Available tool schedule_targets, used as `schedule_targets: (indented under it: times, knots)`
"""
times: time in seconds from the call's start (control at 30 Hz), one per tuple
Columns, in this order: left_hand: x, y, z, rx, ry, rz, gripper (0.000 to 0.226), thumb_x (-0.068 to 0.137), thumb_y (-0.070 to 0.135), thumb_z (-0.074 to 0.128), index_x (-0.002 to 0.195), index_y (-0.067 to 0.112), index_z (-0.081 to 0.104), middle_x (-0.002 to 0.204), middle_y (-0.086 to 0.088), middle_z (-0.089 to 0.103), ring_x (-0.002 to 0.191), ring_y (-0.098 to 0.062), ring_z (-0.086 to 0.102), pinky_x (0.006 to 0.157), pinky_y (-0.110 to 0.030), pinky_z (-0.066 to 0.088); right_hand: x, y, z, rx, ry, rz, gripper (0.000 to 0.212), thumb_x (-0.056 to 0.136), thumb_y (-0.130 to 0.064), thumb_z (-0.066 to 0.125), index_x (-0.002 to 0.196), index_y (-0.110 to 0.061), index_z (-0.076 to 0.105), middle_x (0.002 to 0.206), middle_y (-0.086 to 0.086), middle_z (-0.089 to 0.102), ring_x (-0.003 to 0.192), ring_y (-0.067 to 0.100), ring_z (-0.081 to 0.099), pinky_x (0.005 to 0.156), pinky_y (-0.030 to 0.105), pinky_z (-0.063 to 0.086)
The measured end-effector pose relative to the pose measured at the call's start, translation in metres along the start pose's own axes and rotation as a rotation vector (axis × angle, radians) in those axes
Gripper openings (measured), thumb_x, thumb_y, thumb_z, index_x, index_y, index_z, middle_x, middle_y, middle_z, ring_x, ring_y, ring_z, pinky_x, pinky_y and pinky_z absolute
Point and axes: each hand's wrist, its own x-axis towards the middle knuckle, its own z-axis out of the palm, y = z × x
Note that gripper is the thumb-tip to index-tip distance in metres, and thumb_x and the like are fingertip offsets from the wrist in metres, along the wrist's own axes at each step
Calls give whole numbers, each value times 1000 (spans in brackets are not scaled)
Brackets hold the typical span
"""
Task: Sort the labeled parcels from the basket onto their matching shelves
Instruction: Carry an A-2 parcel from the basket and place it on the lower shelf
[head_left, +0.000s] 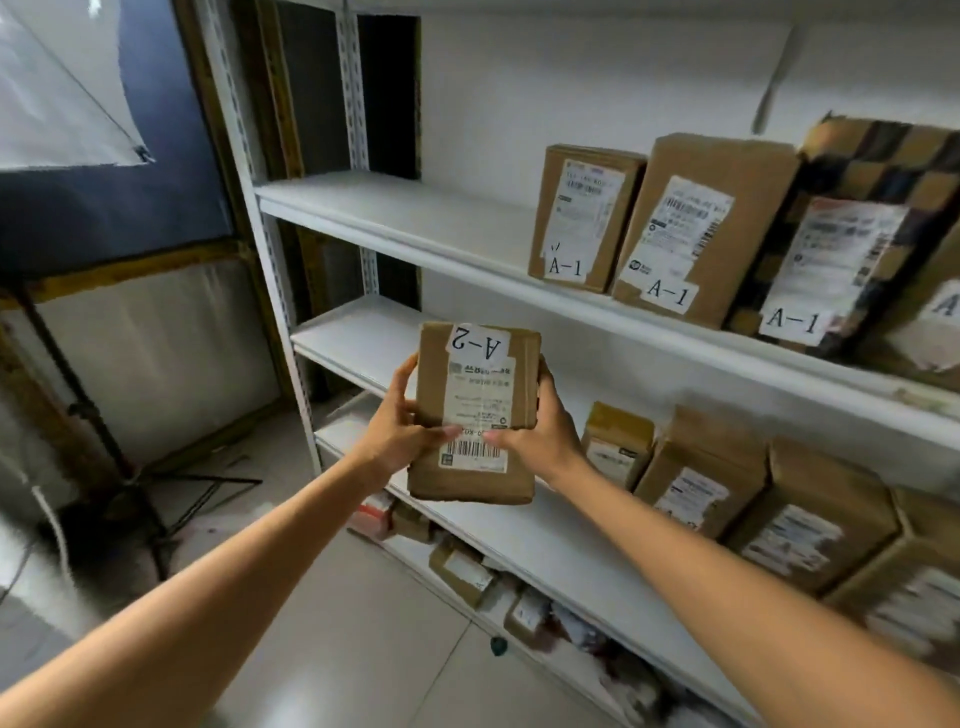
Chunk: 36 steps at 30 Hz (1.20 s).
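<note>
A-2 parcel btwn both hands

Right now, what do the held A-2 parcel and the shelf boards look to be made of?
A-2 parcel: brown cardboard, matte, judging by its creased edges; a white paper label is stuck on it. Shelf boards: likely white-painted metal, smooth with faint sheen; the slotted uprights suggest steel, unconfirmed.
</note>
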Motion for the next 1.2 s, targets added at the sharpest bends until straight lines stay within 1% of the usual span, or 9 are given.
schedule_targets:
  times: [0.23, 0.47, 0.63, 0.73, 0.83, 0.9, 0.97, 1.03, 1.2]
  knots:
    - [42, -4, -7, 85, -5, -75, 97, 78, -8, 68, 147, 39, 20, 106, -2, 59, 94, -20, 65, 76, -42, 59, 35, 29, 16, 68, -29, 77, 97, 69, -9, 82, 144, -31, 23, 123, -13, 53, 110, 5, 50, 73, 7, 44]
    - [86, -21, -6, 96, -24, -157, 97, 77, -6, 69, 145, 43, 21, 110, -8, 59, 92, -22, 66, 67, -38, 59, 63, 49, 18, 81, -5, 117, 101, 71, -7, 80, 146, -32, 17, 128, -10, 49, 114, 6, 47, 83, 17, 46]
    - [119, -37, -5, 42, -81, -204, 97, 74, -8, 71, 140, 43, 20, 108, -11, 58, 89, -22, 66, 63, -33, 59, 81, 60, 17, 2, 53, 168, 97, 71, -11, 81, 143, -31, 19, 134, -2, 52, 121, 16, 50, 96, 36, 50]
    - [145, -44, -7, 34, -83, -235, 104, 69, -10, 75, 141, 32, 12, 105, -8, 54, 89, -21, 64, 62, -30, 58, 92, 67, 19, -53, 113, 181, 101, 71, -11, 81, 145, -32, 15, 135, -2, 51, 118, 11, 49, 92, 28, 49]
    - [172, -49, -4, 57, -167, -239, 105, 66, -12, 76, 142, 29, 16, 107, -9, 54, 96, -30, 63, 78, -48, 57, 103, 75, 19, -97, 182, 227, 104, 71, -10, 82, 146, -28, 12, 138, -1, 49, 123, 14, 48, 92, 27, 48]
    - [191, -56, 0, 89, -228, -234, 99, 67, -11, 76, 139, 29, 22, 107, -10, 55, 97, -31, 63, 82, -51, 56, 111, 82, 19, -117, 243, 268, 103, 68, -9, 84, 144, -24, 16, 136, -1, 50, 121, 12, 48, 86, 19, 47]
    - [209, -66, 6, 100, -263, -228, 83, 69, -8, 76, 131, 24, 32, 109, -13, 59, 95, -31, 65, 78, -49, 58, 119, 90, 18, -159, 311, 313, 95, 65, -8, 85, 134, -22, 22, 128, -3, 53, 111, 7, 49, 71, 7, 45]
    - [224, -76, 11, 74, -265, -255, 69, 71, -8, 75, 121, 19, 36, 107, -16, 60, 91, -29, 66, 74, -46, 59, 127, 97, 18, -194, 376, 358, 85, 65, -3, 84, 119, -26, 22, 116, -6, 55, 103, 6, 52, 55, 6, 43]
    - [249, -98, 33, 101, -299, -187, 62, 71, -7, 74, 109, 17, 32, 99, -5, 63, 86, -20, 67, 64, -34, 60, 141, 110, 6, -225, 461, 424, 74, 68, -5, 83, 110, -20, 24, 103, -8, 46, 97, 9, 51, 63, 13, 44]
